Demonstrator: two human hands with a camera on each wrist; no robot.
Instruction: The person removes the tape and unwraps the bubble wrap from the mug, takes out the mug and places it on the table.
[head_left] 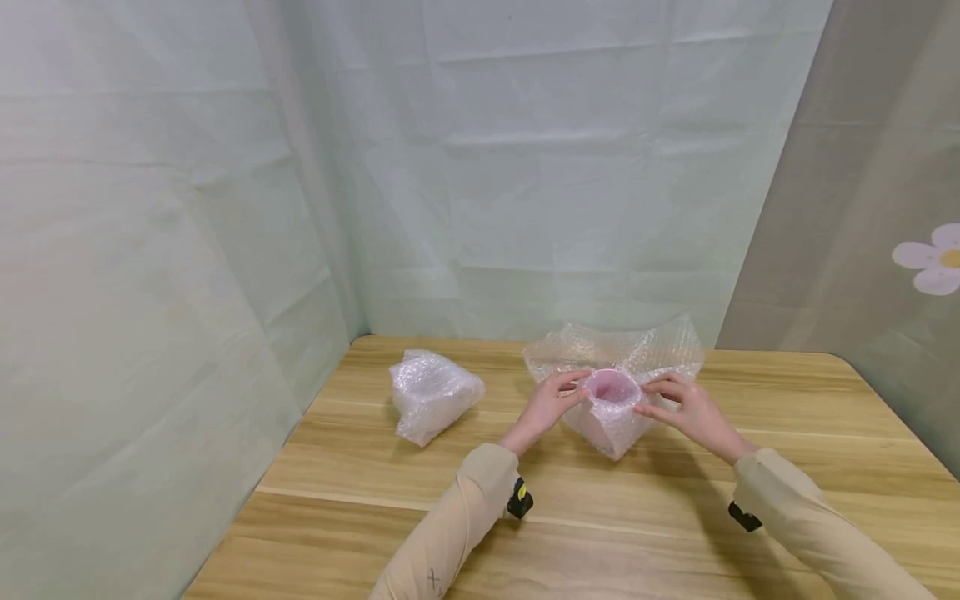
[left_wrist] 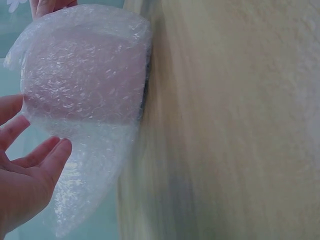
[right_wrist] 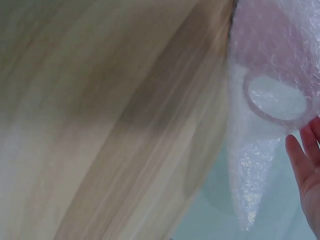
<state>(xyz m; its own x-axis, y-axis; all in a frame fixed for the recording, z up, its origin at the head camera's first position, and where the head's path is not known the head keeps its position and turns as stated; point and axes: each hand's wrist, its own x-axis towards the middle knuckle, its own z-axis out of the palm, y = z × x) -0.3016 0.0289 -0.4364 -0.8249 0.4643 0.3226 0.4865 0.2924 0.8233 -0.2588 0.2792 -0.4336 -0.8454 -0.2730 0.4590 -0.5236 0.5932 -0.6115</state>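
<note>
A pink mug [head_left: 611, 387] stands upright on the table in the head view, with a sheet of bubble wrap [head_left: 618, 440] folded up against its near side. Through the wrap in the right wrist view shows the mug's round handle [right_wrist: 251, 102]. My left hand [head_left: 551, 402] is at the left of the rim, its fingertips touching the wrap and the thumb apart from the fingers. On the other side, my right hand [head_left: 693, 411] touches the wrap near the rim with fairly straight fingers. Neither hand is curled round the mug.
A bundle of bubble wrap [head_left: 433, 393] lies on the left of the wooden table [head_left: 360, 492]; what is inside cannot be made out. Loose wrap spreads behind the mug towards the table's far edge. Pale cloth [head_left: 555, 183] hangs behind the table.
</note>
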